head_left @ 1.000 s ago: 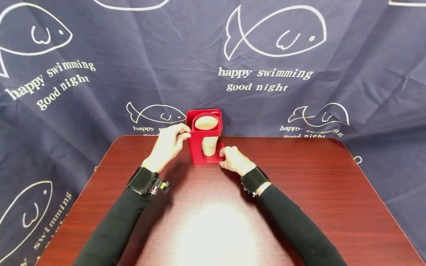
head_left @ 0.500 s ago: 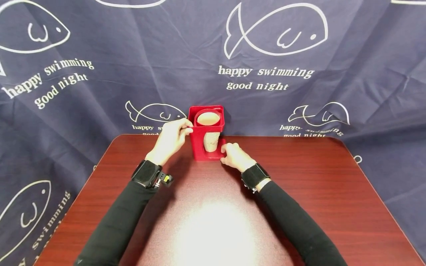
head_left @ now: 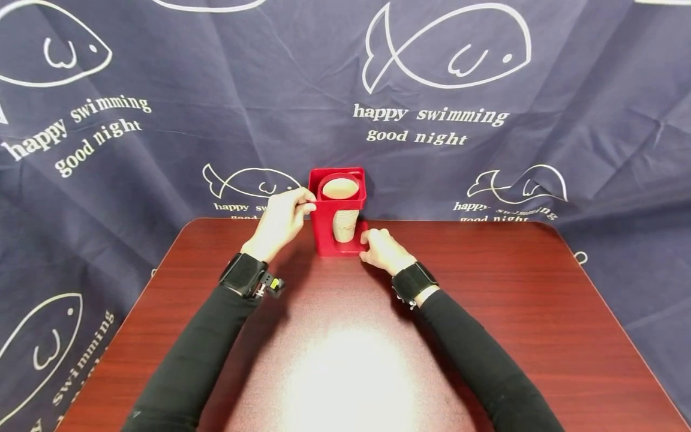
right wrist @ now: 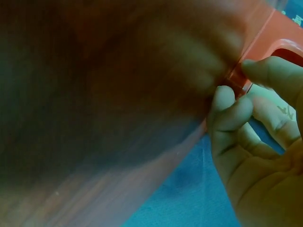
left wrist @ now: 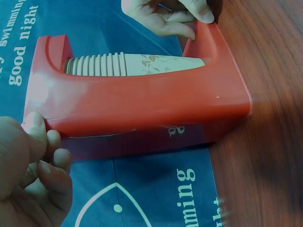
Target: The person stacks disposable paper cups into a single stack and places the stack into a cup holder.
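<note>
A red plastic cup holder (head_left: 326, 231) stands at the back edge of the table, with an open top and a cut-out front. Inside it is a stack of pale paper cups (head_left: 344, 225); stacked rims and a leaf print show in the left wrist view. My left hand (head_left: 281, 219) pinches the holder's upper left edge between thumb and fingers. Low on the other side, my right hand (head_left: 385, 251) grips the front right corner of the base. In the right wrist view, the right thumb and fingertips close on that red corner; most of the holder is out of frame.
The reddish-brown wooden table (head_left: 513, 312) carries a bright glare patch near its front. Directly behind it hangs a dark blue curtain (head_left: 302, 120) with white fish drawings and lettering. Each wrist wears a black strap, and the left one (head_left: 244, 275) has a small camera on it.
Between both hands, the cup holder has slid away from me toward the curtain and slightly to the right. Each hand keeps its hold.
</note>
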`<action>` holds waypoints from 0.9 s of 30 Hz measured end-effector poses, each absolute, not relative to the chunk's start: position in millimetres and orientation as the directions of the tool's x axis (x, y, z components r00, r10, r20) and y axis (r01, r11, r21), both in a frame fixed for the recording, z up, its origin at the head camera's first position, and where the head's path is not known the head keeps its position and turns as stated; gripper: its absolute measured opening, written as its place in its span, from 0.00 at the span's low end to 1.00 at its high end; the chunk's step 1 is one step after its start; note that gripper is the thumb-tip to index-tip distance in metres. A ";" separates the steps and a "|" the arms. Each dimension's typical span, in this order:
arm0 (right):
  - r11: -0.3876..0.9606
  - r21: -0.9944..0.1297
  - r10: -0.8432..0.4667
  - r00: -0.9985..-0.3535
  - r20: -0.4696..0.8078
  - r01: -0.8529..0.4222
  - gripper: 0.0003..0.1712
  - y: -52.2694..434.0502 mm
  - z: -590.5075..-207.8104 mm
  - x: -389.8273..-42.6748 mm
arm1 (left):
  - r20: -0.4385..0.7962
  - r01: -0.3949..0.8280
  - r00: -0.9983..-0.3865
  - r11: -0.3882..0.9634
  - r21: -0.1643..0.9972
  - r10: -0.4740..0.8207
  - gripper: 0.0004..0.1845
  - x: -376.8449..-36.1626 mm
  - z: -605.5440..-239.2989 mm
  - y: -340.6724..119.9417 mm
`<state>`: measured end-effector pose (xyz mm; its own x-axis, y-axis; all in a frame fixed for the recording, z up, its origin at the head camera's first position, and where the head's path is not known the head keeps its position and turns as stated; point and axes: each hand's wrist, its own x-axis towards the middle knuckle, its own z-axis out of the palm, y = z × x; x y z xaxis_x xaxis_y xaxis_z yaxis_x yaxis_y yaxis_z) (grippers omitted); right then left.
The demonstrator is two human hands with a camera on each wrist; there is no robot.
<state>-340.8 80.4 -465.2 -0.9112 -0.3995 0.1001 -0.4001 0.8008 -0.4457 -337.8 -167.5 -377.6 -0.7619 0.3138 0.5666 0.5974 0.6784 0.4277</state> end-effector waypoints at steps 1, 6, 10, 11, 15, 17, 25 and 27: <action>0.803 -0.446 -0.397 -0.913 0.094 -0.395 0.14 80.8 -465.2 -341.4 | 0.568 0.598 -0.761 0.677 0.429 0.313 0.03 -338.3 -377.6 -166.7; 0.807 -0.443 -0.395 -0.915 0.088 -0.391 0.13 82.2 -465.7 -343.9 | 0.578 0.602 -0.755 0.678 0.421 0.311 0.04 -340.1 -377.6 -163.4; 0.805 -0.433 -0.404 -0.909 0.100 -0.406 0.13 82.0 -467.1 -345.6 | 0.573 0.573 -0.768 0.706 0.416 0.286 0.04 -340.1 -378.3 -161.0; 0.805 -0.430 -0.406 -0.908 0.102 -0.408 0.13 82.0 -467.3 -345.8 | 0.568 0.558 -0.776 0.718 0.416 0.274 0.04 -339.4 -378.2 -160.2; 0.806 -0.426 -0.407 -0.907 0.106 -0.412 0.13 81.6 -467.4 -345.6 | 0.533 0.471 -0.819 0.778 0.415 0.212 0.04 -334.7 -377.1 -155.5; 0.806 -0.426 -0.406 -0.907 0.111 -0.412 0.13 81.6 -467.4 -345.3 | 0.520 0.433 -0.834 0.803 0.410 0.184 0.04 -331.9 -376.1 -153.0; 0.800 -0.427 -0.403 -0.904 0.138 -0.422 0.13 83.7 -470.6 -345.3 | 0.522 0.402 -0.839 0.823 0.401 0.156 0.05 -327.1 -377.1 -146.9; 0.796 -0.430 -0.405 -0.903 0.144 -0.426 0.13 85.0 -471.3 -344.7 | 0.534 0.412 -0.830 0.824 0.389 0.164 0.06 -326.5 -379.5 -146.1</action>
<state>-344.7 85.0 -471.3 -0.9030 -0.4048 0.1442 -0.4256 0.7962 -0.4300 -326.5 -146.1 -379.5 -0.8298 0.1637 0.5336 0.4124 0.8240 0.3885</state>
